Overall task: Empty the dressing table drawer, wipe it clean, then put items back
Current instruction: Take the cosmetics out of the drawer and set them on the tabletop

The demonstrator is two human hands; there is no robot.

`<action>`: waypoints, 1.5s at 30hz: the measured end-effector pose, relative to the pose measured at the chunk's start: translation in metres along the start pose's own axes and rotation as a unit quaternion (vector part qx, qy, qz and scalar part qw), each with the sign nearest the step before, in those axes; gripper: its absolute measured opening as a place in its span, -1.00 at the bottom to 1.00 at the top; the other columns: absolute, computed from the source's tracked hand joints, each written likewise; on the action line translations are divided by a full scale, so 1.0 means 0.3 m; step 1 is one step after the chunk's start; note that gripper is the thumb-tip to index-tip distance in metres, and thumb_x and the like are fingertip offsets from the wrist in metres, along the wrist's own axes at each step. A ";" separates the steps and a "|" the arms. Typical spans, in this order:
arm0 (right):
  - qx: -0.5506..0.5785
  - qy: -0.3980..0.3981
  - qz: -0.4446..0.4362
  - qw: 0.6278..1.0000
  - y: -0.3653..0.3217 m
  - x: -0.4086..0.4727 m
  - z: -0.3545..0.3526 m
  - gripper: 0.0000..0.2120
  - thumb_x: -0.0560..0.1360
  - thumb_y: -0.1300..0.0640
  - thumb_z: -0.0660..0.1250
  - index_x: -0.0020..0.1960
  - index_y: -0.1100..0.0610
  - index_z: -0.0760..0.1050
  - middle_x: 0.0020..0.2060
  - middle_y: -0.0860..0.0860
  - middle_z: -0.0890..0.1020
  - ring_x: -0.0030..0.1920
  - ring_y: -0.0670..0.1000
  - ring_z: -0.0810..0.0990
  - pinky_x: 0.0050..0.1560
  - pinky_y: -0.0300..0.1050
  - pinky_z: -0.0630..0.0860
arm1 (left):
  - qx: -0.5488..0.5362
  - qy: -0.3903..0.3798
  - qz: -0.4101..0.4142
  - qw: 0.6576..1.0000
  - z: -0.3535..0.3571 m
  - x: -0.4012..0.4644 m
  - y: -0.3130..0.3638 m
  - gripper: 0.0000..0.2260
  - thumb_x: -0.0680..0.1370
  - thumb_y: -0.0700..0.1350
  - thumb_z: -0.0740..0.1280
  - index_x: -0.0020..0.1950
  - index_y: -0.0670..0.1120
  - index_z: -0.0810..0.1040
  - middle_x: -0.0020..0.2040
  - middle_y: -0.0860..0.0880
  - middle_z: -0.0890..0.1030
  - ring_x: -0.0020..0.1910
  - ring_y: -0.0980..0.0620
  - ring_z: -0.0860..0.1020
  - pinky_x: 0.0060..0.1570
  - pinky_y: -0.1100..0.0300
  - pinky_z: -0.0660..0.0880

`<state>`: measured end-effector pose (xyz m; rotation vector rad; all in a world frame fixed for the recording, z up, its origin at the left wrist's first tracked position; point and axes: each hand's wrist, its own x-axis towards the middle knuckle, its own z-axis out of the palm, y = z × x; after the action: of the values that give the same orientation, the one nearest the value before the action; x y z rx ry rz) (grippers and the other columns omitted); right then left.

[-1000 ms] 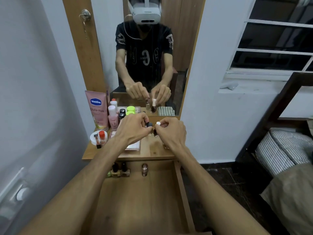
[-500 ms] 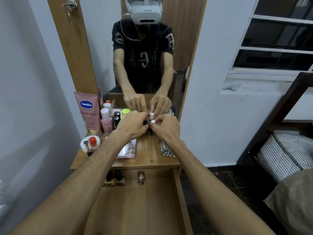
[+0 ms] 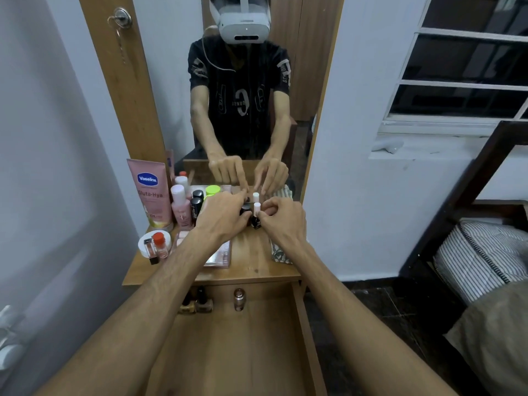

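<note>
The dressing table top (image 3: 251, 267) sits below a mirror, and the drawer (image 3: 303, 324) beneath it is pulled open. My right hand (image 3: 284, 222) pinches a small dark bottle with a white cap (image 3: 256, 215) that stands on the top near the mirror. Just left of it, my left hand (image 3: 224, 217) curls its fingers round a small black bottle (image 3: 245, 209), mostly hidden by them. At the back of the drawer stand two gold-tinted bottles (image 3: 197, 303) and a copper-coloured one (image 3: 239, 299); its wooden floor is otherwise bare.
A pink Vaseline tube (image 3: 150, 192), a pink bottle (image 3: 180, 208), black bottles (image 3: 196, 205) and a green lid (image 3: 213, 190) crowd the top's left. A white lid with a red-capped bottle (image 3: 158, 244), a palette (image 3: 221, 254) and a striped cloth (image 3: 278, 252) lie there too. A bed (image 3: 480, 252) stands right.
Both hands have carried the two small bottles forward and down from mid-air to the table top close to the mirror. The view has tilted slightly lower.
</note>
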<state>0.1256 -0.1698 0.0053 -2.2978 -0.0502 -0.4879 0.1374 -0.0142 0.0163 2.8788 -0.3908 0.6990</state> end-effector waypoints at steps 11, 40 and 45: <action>0.029 0.027 -0.061 0.997 -0.014 -0.297 -0.045 -0.93 0.45 0.09 0.47 -0.10 -0.02 0.72 -0.30 -0.21 0.68 -0.27 -0.22 0.63 -0.16 -0.20 0.66 | -0.176 0.126 -0.011 0.976 -0.121 -0.344 0.045 -0.97 0.51 -0.14 0.43 -0.06 -0.04 0.65 -0.51 0.13 0.43 -0.52 0.18 0.42 -0.38 0.24 0.44; -0.089 -0.087 0.077 0.989 0.056 -0.538 0.188 -0.72 0.48 -0.17 0.35 0.03 -0.01 0.67 -0.14 -0.10 0.72 -0.12 -0.07 0.70 -0.05 -0.03 0.67 | -0.097 0.016 -0.281 0.955 0.070 -0.654 0.012 -0.85 0.53 0.03 0.46 0.01 -0.01 0.72 -0.28 0.04 0.69 -0.26 0.02 0.66 -0.23 0.12 0.58; -0.079 -0.098 0.076 0.989 0.041 -0.536 0.149 -0.74 0.46 -0.15 0.39 -0.01 0.00 0.66 -0.19 -0.10 0.72 -0.14 -0.08 0.70 -0.05 -0.04 0.66 | -0.173 0.030 -0.266 0.948 0.040 -0.661 0.028 -0.86 0.47 -0.02 0.54 -0.01 -0.01 0.70 -0.36 0.14 0.61 -0.31 0.12 0.62 -0.21 0.14 0.57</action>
<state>-0.0063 -0.1290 -0.0893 -2.4760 0.0705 -0.1923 -0.0297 0.0179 -0.0864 2.4497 0.2480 0.5490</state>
